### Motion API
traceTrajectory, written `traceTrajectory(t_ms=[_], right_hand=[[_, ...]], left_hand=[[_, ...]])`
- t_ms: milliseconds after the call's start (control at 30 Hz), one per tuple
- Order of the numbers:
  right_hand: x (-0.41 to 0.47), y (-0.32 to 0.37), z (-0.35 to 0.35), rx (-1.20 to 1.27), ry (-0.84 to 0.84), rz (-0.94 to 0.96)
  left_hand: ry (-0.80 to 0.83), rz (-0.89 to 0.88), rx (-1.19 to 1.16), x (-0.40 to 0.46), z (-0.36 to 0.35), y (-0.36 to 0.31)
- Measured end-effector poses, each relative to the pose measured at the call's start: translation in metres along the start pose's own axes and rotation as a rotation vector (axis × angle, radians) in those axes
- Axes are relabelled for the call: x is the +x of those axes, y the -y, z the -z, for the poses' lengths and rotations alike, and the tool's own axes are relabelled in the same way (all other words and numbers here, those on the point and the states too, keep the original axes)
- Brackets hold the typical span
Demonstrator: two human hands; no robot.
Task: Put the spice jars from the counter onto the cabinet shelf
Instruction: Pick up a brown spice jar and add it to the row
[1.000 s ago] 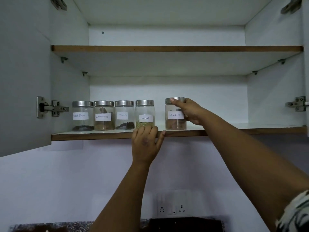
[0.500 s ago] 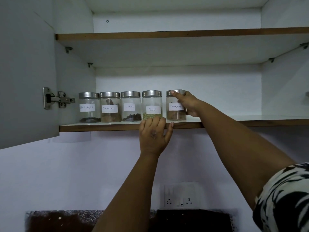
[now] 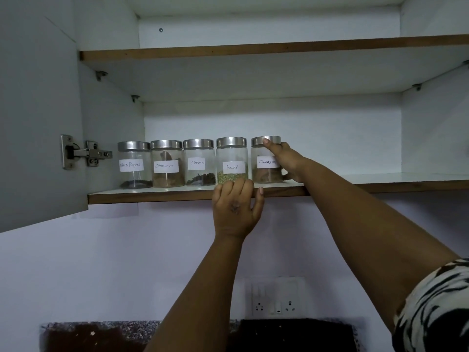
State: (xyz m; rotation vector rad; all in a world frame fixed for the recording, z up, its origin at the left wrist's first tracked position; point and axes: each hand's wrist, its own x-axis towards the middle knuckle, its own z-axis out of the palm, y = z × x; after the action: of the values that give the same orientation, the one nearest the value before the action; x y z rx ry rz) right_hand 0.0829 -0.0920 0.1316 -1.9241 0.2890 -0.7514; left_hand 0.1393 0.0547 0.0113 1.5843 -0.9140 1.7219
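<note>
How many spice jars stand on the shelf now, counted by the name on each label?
Black Pepper jar: 1
Cinnamon jars: 2, the second held by the right hand
Cloves jar: 1
Fennel jar: 1
Total: 5 jars

The right hand point(image 3: 284, 158) has slid the rightmost clear glass jar with a steel lid and a "Cinnamon" label point(image 3: 266, 160) leftward along the lower brown-edged white cabinet shelf point(image 3: 152, 196), closing its earlier gap; it now stands just beside the "Fennel" jar point(image 3: 231, 160).
</note>
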Motion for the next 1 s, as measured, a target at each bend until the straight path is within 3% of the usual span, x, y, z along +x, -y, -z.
traceTrajectory(t_ms=[333, 633, 767, 900, 1000], right_hand=[[-0.004, -0.004, 0.000, -0.045, 0.002, 0.023], [-0.029, -0.010, 0.005, -0.442, -0.241, 0.049], [-0.064, -0.017, 0.008, -0.747, -0.274, 0.058], [-0.108, -0.044, 0.000, -0.996, -0.450, 0.256], [-0.142, -0.086, -0.014, -0.938, -0.565, 0.459]], left_hand=[[0.053, 0.007, -0.032, 0.000, 0.005, -0.001], [0.116, -0.003, -0.106, 0.000, 0.017, 0.000], [0.159, 0.021, -0.151, -0.002, 0.025, -0.002], [0.217, 0.091, -0.258, -0.025, 0.040, -0.008], [0.258, 0.147, -0.301, -0.064, 0.058, -0.017]])
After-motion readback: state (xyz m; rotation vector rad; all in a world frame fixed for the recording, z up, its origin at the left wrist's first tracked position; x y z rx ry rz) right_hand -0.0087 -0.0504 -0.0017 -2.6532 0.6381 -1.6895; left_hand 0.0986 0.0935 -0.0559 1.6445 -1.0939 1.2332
